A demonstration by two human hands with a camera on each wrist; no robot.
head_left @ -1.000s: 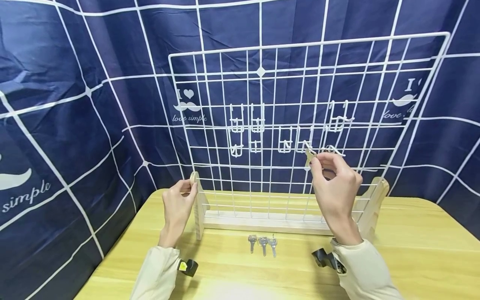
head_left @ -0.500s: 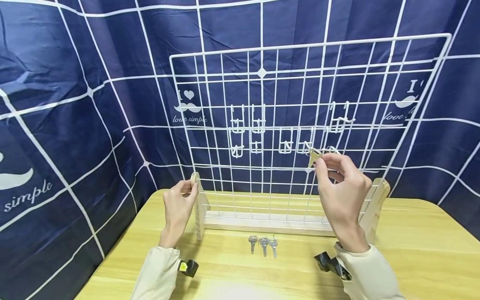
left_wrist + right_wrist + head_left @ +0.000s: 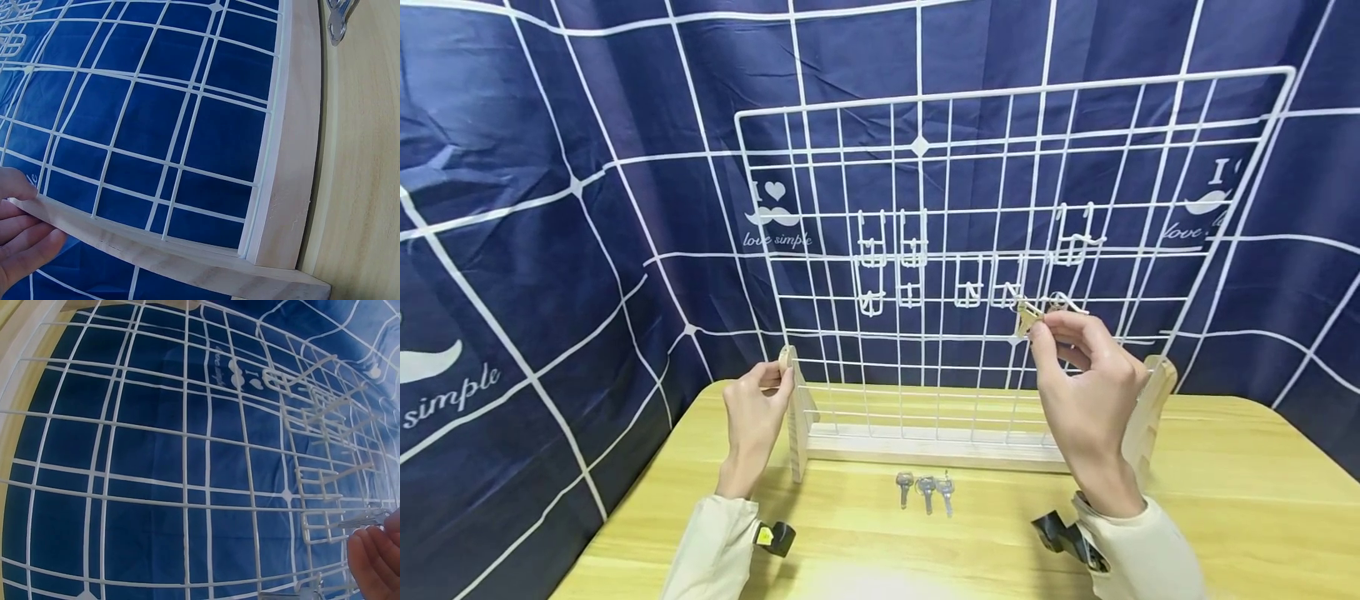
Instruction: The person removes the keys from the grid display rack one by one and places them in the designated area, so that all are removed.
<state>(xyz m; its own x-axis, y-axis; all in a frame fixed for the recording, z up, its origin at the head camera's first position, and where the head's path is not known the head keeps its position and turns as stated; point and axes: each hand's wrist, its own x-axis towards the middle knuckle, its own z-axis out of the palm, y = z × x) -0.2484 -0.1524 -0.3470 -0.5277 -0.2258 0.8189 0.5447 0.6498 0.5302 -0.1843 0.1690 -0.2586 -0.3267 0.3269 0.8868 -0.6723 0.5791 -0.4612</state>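
Observation:
My right hand pinches a brass-coloured key between thumb and fingers, right by a white wire hook on the grid rack. In the right wrist view the key reaches the hook's prong; whether its ring is round the prong I cannot tell. At the rack's left end, my left hand grips the top of the wooden side support. Those fingers lie around the wood in the left wrist view. Behind my right hand, another hook is partly hidden, with a ring on it.
Several more white hooks hang on the grid, one at upper right. Three silver keys lie on the wooden table in front of the rack base. A dark blue curtain with white lines surrounds the table.
My right hand has shifted slightly right and down with the key, which stays close to the hook. The left hand keeps its hold on the support.

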